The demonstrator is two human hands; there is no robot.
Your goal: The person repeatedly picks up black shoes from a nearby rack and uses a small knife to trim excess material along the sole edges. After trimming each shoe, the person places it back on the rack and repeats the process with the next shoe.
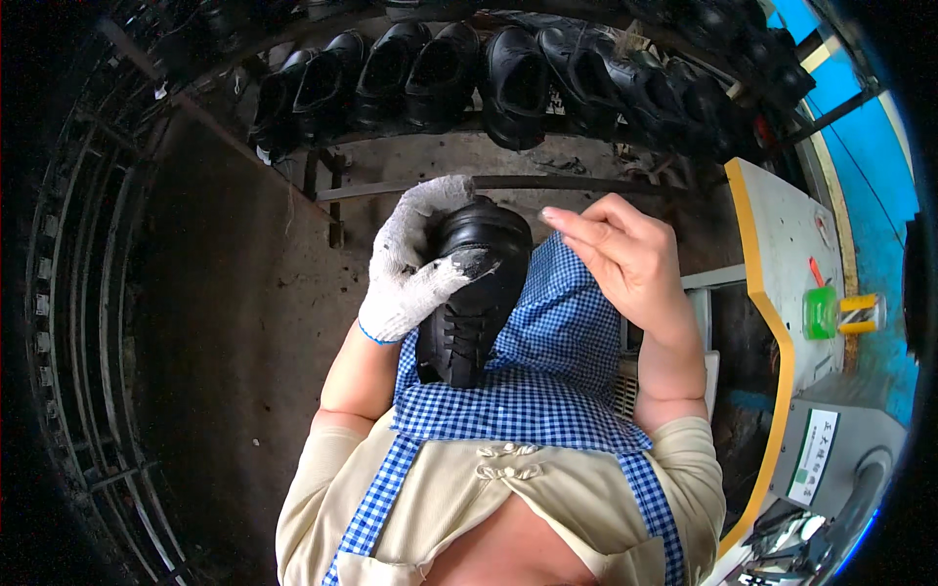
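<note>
My left hand (408,262), in a whitish knit glove with a blue cuff edge and a dark-stained thumb, grips a black lace-up shoe (486,283). The shoe's rounded toe points away from me, its laces lie nearer my body, and it hangs over my lap. Fingers wrap its far left side while the thumb presses across the upper. Just right of the toe, apart from the shoe, is my bare right hand (625,256). Its fingers are drawn together in a pinch pointing left; anything between the tips is too small to make out. A blue-and-white checked apron (557,322) covers my lap.
Ahead, a rack holds a row of black shoes (515,88), with a metal bar (518,183) below. At right stands a yellow-edged table (782,264) bearing a green container (819,313), a yellow-banded jar (862,313) and a grey machine (842,449). Metal racking (107,322) lines the left.
</note>
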